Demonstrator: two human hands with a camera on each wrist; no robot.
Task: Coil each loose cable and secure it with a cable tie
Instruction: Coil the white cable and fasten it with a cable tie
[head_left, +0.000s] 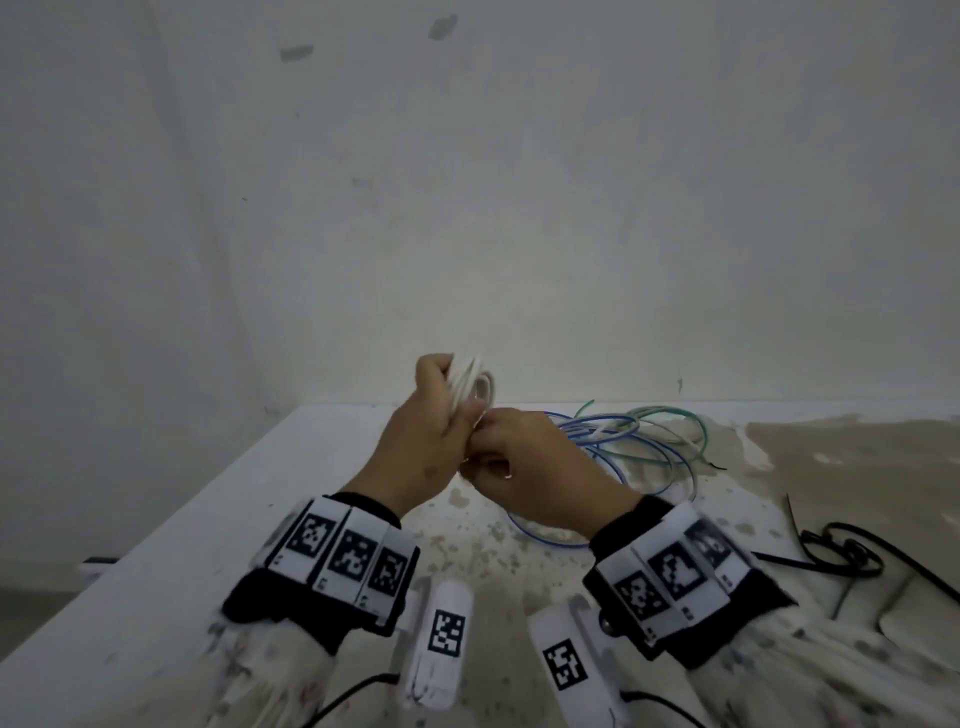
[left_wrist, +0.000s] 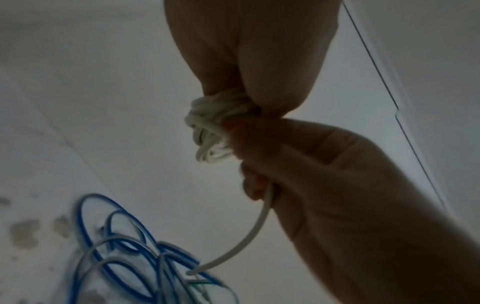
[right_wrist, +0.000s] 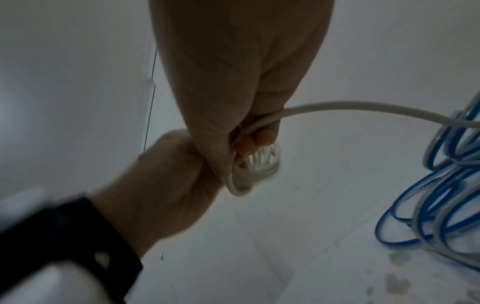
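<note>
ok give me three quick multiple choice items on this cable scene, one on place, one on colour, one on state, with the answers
1. Where does the heap of loose cables lie?
A. on the table, to the right of the hands
B. on the floor
C. across the left wrist

2. What colour is the coiled cable held in the hands?
A. black
B. white
C. red

3. What state is that cable in?
A. flat and uncoiled on the table
B. hanging from the wall
C. wound into a small coil, one loose end trailing

Answers:
1 A, the head view shows the heap on the table.
2 B, the coil is white in all views.
3 C, the left hand grips the coil; the loose end runs out of the right hand.
</note>
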